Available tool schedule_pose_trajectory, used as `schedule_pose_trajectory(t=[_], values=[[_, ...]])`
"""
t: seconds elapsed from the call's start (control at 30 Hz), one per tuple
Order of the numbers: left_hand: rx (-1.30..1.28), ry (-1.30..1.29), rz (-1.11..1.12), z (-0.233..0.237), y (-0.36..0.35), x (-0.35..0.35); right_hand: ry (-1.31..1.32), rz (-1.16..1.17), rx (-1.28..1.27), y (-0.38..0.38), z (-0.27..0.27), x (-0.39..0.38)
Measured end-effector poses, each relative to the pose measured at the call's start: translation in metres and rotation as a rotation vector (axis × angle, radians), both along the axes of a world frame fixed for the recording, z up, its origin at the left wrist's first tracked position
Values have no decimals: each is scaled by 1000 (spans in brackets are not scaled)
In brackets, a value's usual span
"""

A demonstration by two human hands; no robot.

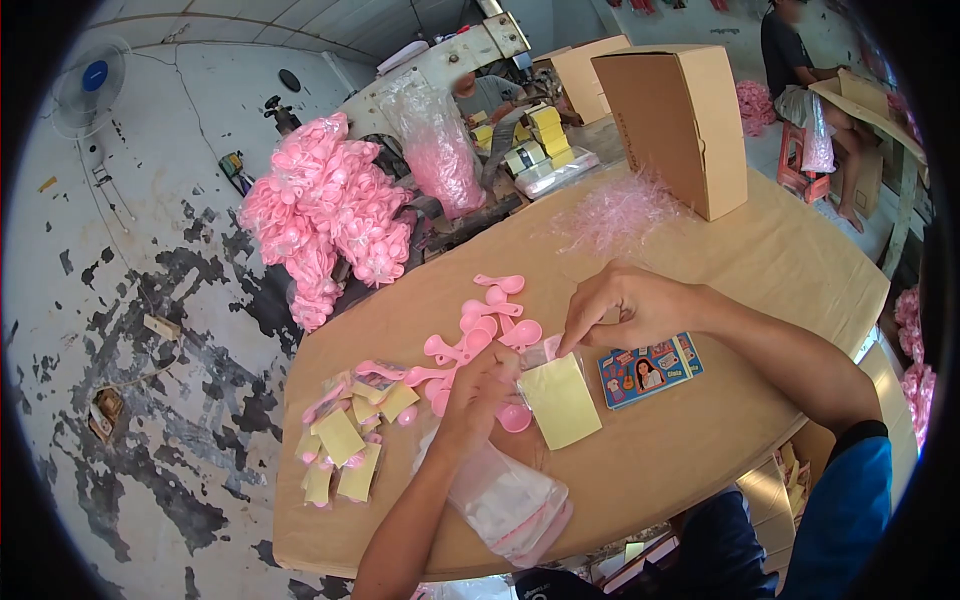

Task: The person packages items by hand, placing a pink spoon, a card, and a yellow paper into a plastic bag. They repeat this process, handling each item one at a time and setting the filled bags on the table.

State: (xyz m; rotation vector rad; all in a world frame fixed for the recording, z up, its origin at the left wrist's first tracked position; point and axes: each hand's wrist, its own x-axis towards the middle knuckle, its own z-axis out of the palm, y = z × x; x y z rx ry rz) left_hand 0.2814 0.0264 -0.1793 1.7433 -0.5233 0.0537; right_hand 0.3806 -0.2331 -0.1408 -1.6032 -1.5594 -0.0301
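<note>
— Blue sleeve [845, 500] at the bottom edge, then a stack of clear bags [510, 505] under the left forearm. Where does the yellow card [562, 400] lie?

— On the table [780, 260], between the two hands, seemingly inside a clear wrapper. Its long axis runs from the far end, by the right fingertips, back toward the person, tipped a little to the right.

— What has the left hand [480, 385] got?

— It sits at the card's left edge, fingers curled down and closed there. A pink spoon [515, 417] shows its round bowl just below the knuckles. Whether the fingers grip the spoon as well is hidden.

— And the right hand [625, 305]?

— It reaches in from the far side. Thumb and forefinger are pinched nearly shut on the card's far end, where a bit of pink shows; the other fingers are bent and hold nothing.

— Which hand is nearer?

— Both touch it. The left lies along the side, the right only at the tip.

— What is around it?

— Loose spoons [490, 315] lie just beyond the card. A pile of packets [345, 440] sits well to the left. A small printed box [650, 370] lies just right of the card, under the right wrist.
</note>
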Motion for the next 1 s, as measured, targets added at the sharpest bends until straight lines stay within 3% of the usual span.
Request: schedule_pose_trajectory(t=[0.03, 0.33, 0.43, 0.5, 0.57, 0.7, 0.8, 0.9, 1.0], values=[[98, -77, 42, -1, -1, 3, -16, 1, 12, 0, 0, 0], [-85, -54, 39, 10, -14, 3, -151, -42, 2, 0, 3, -1], [-111, -135, 190, 23, -4, 4, -228, -72, -8, -1, 7, -5], [-104, -213, 436, 37, 18, 4, -253, -118, -35, 5, 4, -12], [-322, -363, 621, 56, 34, 5, -262, -188, -73, 12, -4, -18], [-399, -594, 884, 76, 113, 4, -236, -238, -78, 32, -23, -37], [-138, -761, 1187, 73, 155, 0, -361, -210, -45, 41, -31, -45], [279, -958, 1538, 70, 148, -1, -461, -175, -25, 47, -34, -48], [155, -735, 1093, 70, 110, -2, -475, -165, -91, 47, -33, -48]])
